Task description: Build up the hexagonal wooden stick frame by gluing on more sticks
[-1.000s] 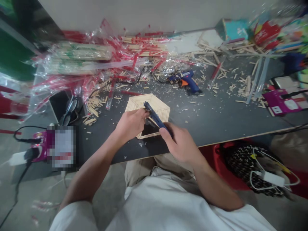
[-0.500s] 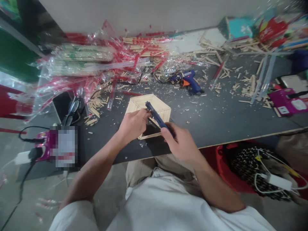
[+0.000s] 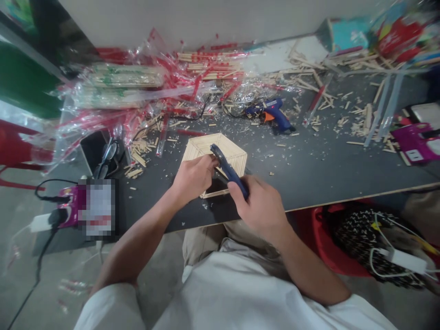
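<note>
While the right hand (image 3: 259,201) grips a blue hand tool (image 3: 229,170) in the head view, the left hand (image 3: 194,178) sits curled closed right by its tip, and I can't tell if anything's pinched in there. Both are over a stick frame (image 3: 238,161), roughly six-sided, that's on the table (image 3: 295,174) near the front edge. Blue glue gun (image 3: 280,116) is lying farther back, glasses (image 3: 107,156) over toward the left edge.

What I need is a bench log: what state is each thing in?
Hand tool: in the right hand, open or shut unclear
Stick hexagon: gap toward the near side
Glue gun: on its side, red light lit
Phone: screen dark
Stick bundles: wrapped in plastic
Left power strip: plugs inserted
Glasses: folding unclear
</note>
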### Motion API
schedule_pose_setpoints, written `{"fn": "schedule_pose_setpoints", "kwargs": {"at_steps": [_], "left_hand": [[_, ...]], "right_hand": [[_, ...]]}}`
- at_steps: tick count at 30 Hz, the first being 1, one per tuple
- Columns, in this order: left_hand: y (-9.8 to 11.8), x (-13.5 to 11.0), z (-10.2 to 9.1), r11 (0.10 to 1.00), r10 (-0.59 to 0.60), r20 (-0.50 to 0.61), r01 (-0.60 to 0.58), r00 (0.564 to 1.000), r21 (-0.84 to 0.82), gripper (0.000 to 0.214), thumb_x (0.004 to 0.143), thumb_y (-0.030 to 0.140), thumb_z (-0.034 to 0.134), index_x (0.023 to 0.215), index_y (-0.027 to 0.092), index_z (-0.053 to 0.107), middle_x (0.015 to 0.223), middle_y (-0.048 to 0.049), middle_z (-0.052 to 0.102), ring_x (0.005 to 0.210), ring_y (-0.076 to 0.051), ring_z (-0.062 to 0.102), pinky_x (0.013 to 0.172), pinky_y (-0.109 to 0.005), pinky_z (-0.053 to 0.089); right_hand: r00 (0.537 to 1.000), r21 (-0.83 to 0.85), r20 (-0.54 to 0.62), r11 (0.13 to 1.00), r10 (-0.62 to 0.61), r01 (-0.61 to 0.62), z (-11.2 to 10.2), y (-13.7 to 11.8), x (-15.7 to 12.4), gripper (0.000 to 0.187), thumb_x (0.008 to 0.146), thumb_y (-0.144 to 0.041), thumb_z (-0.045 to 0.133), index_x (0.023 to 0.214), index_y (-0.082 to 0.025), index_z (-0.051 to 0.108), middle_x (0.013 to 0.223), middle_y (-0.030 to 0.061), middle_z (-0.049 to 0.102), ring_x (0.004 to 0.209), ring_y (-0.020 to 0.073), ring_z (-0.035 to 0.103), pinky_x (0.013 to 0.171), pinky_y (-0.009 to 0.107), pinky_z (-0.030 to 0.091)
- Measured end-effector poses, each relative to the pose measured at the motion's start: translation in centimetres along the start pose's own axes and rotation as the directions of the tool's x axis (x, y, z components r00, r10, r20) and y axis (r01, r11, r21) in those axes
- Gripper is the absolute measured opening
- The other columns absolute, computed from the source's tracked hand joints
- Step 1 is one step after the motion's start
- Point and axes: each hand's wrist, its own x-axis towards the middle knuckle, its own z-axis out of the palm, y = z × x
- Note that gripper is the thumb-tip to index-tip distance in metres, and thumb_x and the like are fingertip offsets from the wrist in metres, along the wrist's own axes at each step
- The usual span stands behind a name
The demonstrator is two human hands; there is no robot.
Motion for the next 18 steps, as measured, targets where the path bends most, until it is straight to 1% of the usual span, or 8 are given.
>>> {"fn": "schedule_pose_setpoints", "kwargs": {"at_steps": [4,8,13,18], "left_hand": [[0.09,0.02,0.05,1.000,0.009,-0.007,-0.010,1.000,-0.013,0.023,0.096,0.012,0.041,0.076,0.021,0.049,0.063,0.0005,0.064,0.054,-0.011,0.059,0.054,-0.022,0.039],[0.13,-0.05,0.13,0.999,-0.033,0.011,0.033,0.999,-0.015,0.023,0.096,0.012,0.041,0.076,0.021,0.049,0.064,-0.0002,0.065,0.055,-0.011,0.060,0.054,-0.023,0.040],[0.11,-0.02,0.28,0.999,-0.034,-0.003,0.034,0.999,-0.033,0.024,0.099,0.016,0.041,0.077,0.021,0.051,0.064,-0.0009,0.067,0.056,-0.012,0.063,0.055,-0.024,0.040],[0.15,0.08,0.33,0.997,-0.064,0.015,0.064,0.998,-0.034,0.025,0.099,0.016,0.041,0.078,0.020,0.054,0.065,-0.0008,0.068,0.057,-0.012,0.064,0.055,-0.024,0.041]], "right_hand": [[0.999,0.019,-0.018,0.999,-0.037,0.037,-0.14,0.42,0.19,0.054,0.105,-0.059,0.033,0.095,-0.017,0.067,0.097,0.0158,0.075,0.087,0.0308,0.071,0.071,0.037,0.042],[0.997,0.063,-0.011,0.995,-0.071,0.072,-0.08,0.87,0.32,0.058,0.105,-0.062,0.032,0.096,-0.017,0.067,0.097,0.0157,0.075,0.088,0.0306,0.071,0.074,0.037,0.044],[0.997,0.107,0.013,0.992,-0.071,0.069,-0.19,0.99,0.44,0.057,0.105,-0.061,0.032,0.097,-0.017,0.066,0.098,0.0157,0.075,0.091,0.0315,0.071,0.077,0.038,0.045],[0.997,0.088,0.042,0.994,-0.061,0.057,-0.29,0.83,0.60,0.055,0.105,-0.059,0.031,0.097,-0.017,0.066,0.098,0.0154,0.074,0.091,0.0315,0.071,0.076,0.037,0.044]]}}
